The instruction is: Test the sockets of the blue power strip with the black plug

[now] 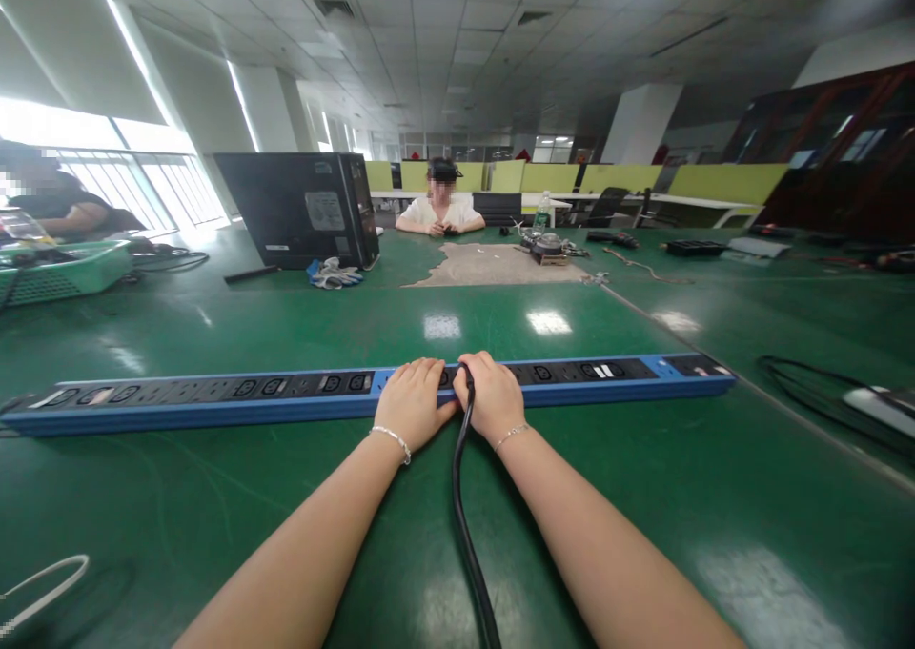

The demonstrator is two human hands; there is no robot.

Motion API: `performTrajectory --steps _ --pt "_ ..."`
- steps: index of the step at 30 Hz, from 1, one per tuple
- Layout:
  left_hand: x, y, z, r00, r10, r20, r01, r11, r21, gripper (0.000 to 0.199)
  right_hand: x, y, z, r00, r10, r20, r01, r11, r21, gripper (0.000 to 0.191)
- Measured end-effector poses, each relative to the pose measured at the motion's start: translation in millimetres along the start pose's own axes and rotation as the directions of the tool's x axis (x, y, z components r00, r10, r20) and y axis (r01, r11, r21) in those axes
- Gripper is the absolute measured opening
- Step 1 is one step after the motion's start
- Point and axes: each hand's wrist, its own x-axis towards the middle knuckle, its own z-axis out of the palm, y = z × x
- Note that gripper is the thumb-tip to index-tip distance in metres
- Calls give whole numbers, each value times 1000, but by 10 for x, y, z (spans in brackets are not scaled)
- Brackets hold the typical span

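A long blue power strip (286,403) with a row of black sockets lies across the green table in front of me. My left hand (411,403) is closed over its middle, fingers over the top and thumb along the near side. Right beside it, my right hand (492,396) grips the end of a thick black power cord (466,516) against the strip's sockets. The plug itself is hidden under my fingers, so I cannot tell how far it sits in a socket. From there the cord runs down toward me between my forearms.
A black computer case (300,211) stands at the back left, with gloves (333,273) by it. Far left is a green basket (71,273). Across the table sits a person (439,212). Cardboard (493,264) lies ahead; black cables (807,382) lie at right.
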Motion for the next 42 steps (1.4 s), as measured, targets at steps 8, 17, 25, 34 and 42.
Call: performTrajectory --steps 8,17,25,34,42 --pt "-25 12 23 1000 -14 10 14 1000 12 50 -56 -12 108 994 89 -59 -84 993 78 33" --pt "-28 14 21 1000 -7 -15 7 1000 13 48 -44 -49 81 989 144 -31 -141 986 94 35" --pt "-19 14 12 1000 -8 -29 8 1000 -1 48 -37 -63 87 978 203 -50 -198 976 87 32" --pt "-8 44 28 997 -45 -64 43 998 -35 45 -54 -56 138 973 208 -101 -194 972 135 25" --pt "-8 57 39 996 -45 -83 39 997 -64 44 -82 -29 190 966 200 -162 -178 974 140 25"
